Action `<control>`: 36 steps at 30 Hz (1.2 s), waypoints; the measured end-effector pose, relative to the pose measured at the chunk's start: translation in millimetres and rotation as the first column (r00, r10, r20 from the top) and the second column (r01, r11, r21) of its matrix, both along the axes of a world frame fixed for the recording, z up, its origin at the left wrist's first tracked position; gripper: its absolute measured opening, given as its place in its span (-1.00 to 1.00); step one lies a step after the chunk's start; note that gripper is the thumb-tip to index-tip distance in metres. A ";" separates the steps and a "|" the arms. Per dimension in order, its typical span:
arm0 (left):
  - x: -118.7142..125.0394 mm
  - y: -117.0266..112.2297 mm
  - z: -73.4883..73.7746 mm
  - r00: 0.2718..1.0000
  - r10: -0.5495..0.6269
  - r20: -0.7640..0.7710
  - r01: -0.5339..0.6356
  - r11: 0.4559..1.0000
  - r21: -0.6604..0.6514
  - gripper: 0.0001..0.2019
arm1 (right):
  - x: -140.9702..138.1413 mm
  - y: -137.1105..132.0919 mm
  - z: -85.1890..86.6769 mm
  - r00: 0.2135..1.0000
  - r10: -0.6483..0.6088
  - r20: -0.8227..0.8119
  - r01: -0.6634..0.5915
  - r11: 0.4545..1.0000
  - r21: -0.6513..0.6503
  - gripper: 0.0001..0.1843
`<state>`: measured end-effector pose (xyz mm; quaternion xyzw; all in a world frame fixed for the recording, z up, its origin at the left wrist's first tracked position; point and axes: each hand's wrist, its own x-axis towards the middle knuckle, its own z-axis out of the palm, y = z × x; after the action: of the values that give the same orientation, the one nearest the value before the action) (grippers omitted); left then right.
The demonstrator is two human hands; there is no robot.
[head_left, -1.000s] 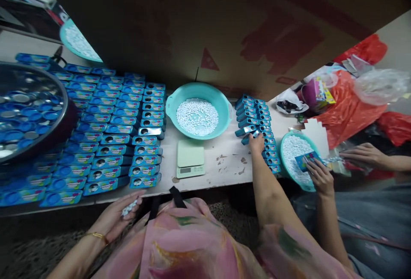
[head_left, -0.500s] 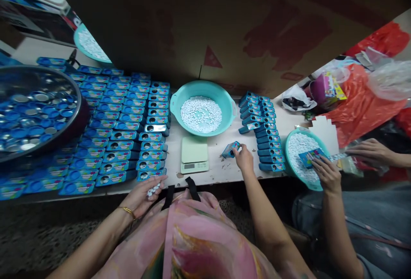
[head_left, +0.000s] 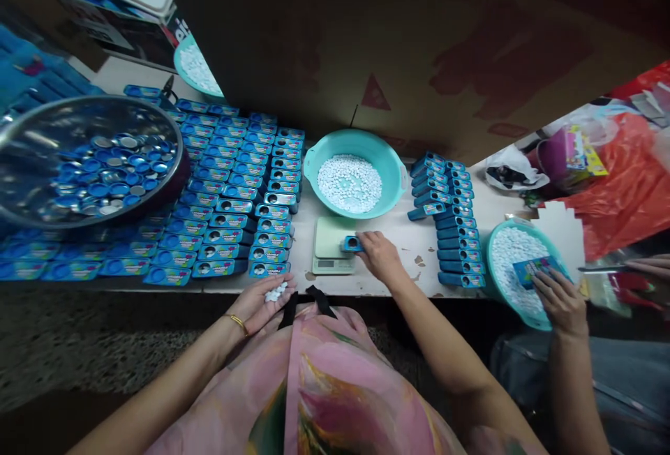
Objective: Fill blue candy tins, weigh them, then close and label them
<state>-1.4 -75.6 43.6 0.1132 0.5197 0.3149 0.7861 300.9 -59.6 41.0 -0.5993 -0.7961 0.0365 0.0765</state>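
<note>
My left hand (head_left: 266, 303) is cupped palm up at the table's front edge, with a small heap of white candies (head_left: 276, 292) in it. With its fingertips my right hand (head_left: 377, 254) grips a small blue tin (head_left: 352, 243) by its right end. That tin is over the right side of the pale green kitchen scale (head_left: 327, 264); I cannot tell whether it rests there. A dark round hole shows in its top. Just behind the scale stands a turquoise basin (head_left: 394, 193) part filled with white candies.
Rows of blue tins (head_left: 222, 237) cover the left side, beside a metal bowl of round lids (head_left: 181, 155). More tins (head_left: 459, 235) stand at right. A cardboard box (head_left: 314, 43) rises behind. A co-worker's hand (head_left: 560, 298) holds a blue packet over another candy basin (head_left: 495, 280).
My right hand has brought the blue tin leftward from the bare table to the scale. My left hand still holds the candies. The whole view has shifted to the left.
</note>
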 end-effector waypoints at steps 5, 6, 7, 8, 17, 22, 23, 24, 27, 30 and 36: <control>14.3 2.2 10.0 0.993 0.058 0.104 -0.053 0.997 -0.050 -0.82 | -49.1 20.6 2.3 1.000 -0.001 -0.022 0.000 1.000 -0.018 -0.48; 16.1 2.5 12.5 0.990 0.062 0.128 -0.055 0.997 -0.057 -0.81 | -55.0 19.2 3.4 0.999 -0.007 -0.041 0.007 1.000 -0.003 -0.47; 17.3 2.6 14.5 0.986 0.064 0.153 -0.055 0.996 -0.067 -0.80 | -61.8 15.2 5.1 0.998 0.000 -0.069 0.001 1.000 0.021 -0.48; 17.9 2.7 15.6 0.981 0.066 0.180 -0.053 0.996 -0.077 -0.79 | -70.2 8.8 7.3 0.994 0.027 -0.105 -0.022 0.999 0.046 -0.50; 7.2 -5.6 3.8 0.943 0.140 0.303 -0.092 0.982 -0.166 -0.81 | -157.5 -31.4 8.4 0.878 0.436 -0.199 -0.459 0.884 -0.087 -0.78; 1.0 -8.3 1.2 0.961 0.142 0.236 -0.098 0.977 -0.191 -0.82 | -163.1 -29.2 5.2 0.877 0.441 -0.191 -0.455 0.890 -0.031 -0.84; 0.5 -7.9 0.7 0.962 0.150 0.230 -0.106 0.975 -0.193 -0.82 | -163.6 -29.7 5.3 0.881 0.434 -0.187 -0.445 0.895 -0.020 -0.84; 0.6 -7.2 0.3 0.961 0.159 0.226 -0.115 0.974 -0.195 -0.82 | -163.6 -30.3 5.4 0.880 0.438 -0.184 -0.447 0.895 -0.009 -0.83; 5.1 -4.1 0.0 0.956 0.163 0.245 -0.124 0.978 -0.167 -0.83 | -158.6 -31.4 4.8 0.865 0.455 -0.210 -0.461 0.887 0.022 -0.81; 18.1 2.2 2.9 0.951 0.129 0.282 -0.103 0.989 -0.106 -0.82 | -143.1 -28.9 3.5 0.867 0.393 -0.308 -0.401 0.915 0.038 -0.82; 44.8 25.6 17.3 0.963 0.058 0.264 -0.054 0.998 -0.022 -0.78 | -88.4 -1.6 6.3 0.823 0.132 -0.552 -0.099 0.991 0.089 -0.76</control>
<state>43.4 -50.0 60.9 0.0498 0.4155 0.3454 0.8400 212.5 -61.2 47.2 -0.5109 -0.7749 0.1912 0.3193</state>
